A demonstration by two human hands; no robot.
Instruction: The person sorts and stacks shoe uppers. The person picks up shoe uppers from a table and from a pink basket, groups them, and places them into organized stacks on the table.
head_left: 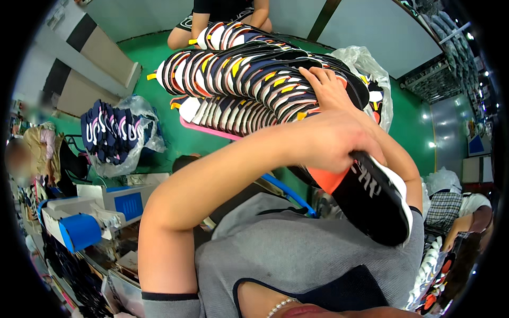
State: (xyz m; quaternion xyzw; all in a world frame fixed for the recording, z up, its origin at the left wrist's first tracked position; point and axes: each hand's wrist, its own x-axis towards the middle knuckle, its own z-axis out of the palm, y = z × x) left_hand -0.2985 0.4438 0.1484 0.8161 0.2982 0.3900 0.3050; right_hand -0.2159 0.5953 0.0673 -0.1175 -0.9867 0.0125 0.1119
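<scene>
My left hand (342,143) reaches across to the right and is closed on the end of a shoe upper (371,199). This piece is black with an orange patch, pale lettering and a white edge, and it hangs tilted in front of my chest. Beyond that wrist, my right hand (330,87) lies with fingers apart on the near right of a long stack of nested shoe uppers (228,77). The stacked uppers are black, navy, white and orange with yellow tabs. My left fingertips are partly hidden behind the held piece.
Under the stack shows a pink edge (209,129). A clear plastic bag (355,55) stands to its right, a bag of navy pieces (114,135) to its left. A blue-and-white machine (101,217) is at left. Other people sit at the far side (228,13), left and right.
</scene>
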